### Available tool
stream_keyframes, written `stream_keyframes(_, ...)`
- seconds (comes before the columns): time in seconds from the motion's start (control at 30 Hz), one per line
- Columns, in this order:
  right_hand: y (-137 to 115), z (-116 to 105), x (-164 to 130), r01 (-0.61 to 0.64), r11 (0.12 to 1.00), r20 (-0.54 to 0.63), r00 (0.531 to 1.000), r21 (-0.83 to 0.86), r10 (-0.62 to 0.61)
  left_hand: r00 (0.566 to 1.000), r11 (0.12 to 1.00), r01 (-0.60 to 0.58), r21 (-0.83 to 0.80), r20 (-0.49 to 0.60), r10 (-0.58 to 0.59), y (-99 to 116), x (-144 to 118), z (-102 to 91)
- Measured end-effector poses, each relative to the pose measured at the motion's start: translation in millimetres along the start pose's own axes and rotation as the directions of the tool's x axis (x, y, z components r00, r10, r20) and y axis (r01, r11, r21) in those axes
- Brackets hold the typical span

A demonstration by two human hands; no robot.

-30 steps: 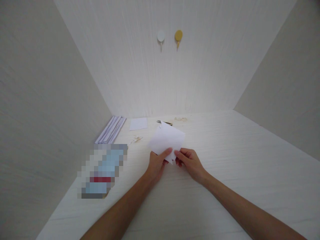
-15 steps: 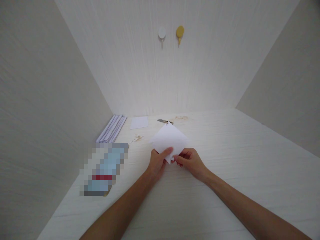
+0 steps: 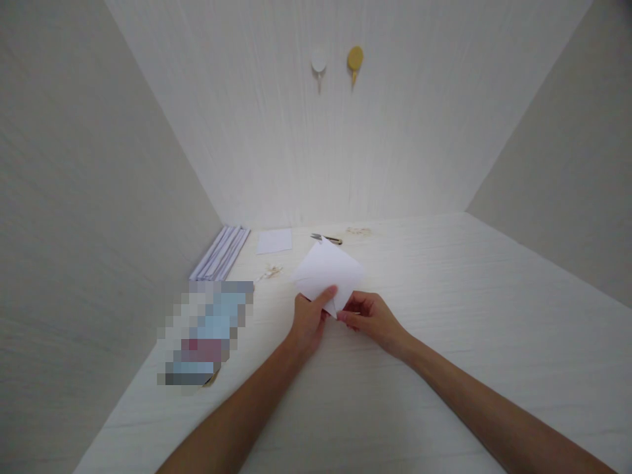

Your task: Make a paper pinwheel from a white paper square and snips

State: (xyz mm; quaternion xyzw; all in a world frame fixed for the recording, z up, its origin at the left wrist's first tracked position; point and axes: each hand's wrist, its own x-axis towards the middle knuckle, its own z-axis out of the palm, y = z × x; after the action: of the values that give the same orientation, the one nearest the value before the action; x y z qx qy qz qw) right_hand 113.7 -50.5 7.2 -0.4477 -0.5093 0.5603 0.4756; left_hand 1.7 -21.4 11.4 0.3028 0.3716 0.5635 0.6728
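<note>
A white sheet of paper (image 3: 328, 266), turned like a diamond, is held above the table in front of me. My left hand (image 3: 311, 316) is closed on its lower left edge, thumb on top and fingers underneath. With thumb and fingers pinched together, my right hand (image 3: 363, 313) grips the paper near its bottom corner. Part of that corner is hidden by the fingers. Just behind the paper's far corner lie small scissors or thread snips (image 3: 333, 239), partly covered by the sheet.
On the left is a stack of folded papers (image 3: 220, 253), with a flat white sheet (image 3: 274, 241) beside it. Small tan strands lie in two clumps (image 3: 271, 271). A pixelated object (image 3: 212, 336) lies nearer. White (image 3: 318, 61) and yellow (image 3: 355, 58) hooks are on the back wall.
The paper has shifted slightly left and now overlaps more of the scissors. My right hand has moved a little left, its fingertips closer to the bottom corner.
</note>
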Motion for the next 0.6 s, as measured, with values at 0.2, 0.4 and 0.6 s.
stream_keyframes(0.2,0.3,0.2,-0.4,0.042,0.998,0.015,0.999,-0.036,-0.041,0.998,0.999,-0.032,0.001,-0.058,0.032,-0.8,1.8,-0.6)
stream_keyframes(0.4,0.2,1.4,-0.2,0.049,0.998,0.016,0.999,-0.041,-0.048,0.994,0.999,-0.053,0.010,-0.095,0.054,-0.2,1.3,1.0)
stream_keyframes(0.6,-0.1,-1.0,-1.4,0.051,0.999,0.039,0.998,-0.006,-0.050,0.991,0.997,-0.071,0.029,-0.116,0.073,0.2,2.1,0.9)
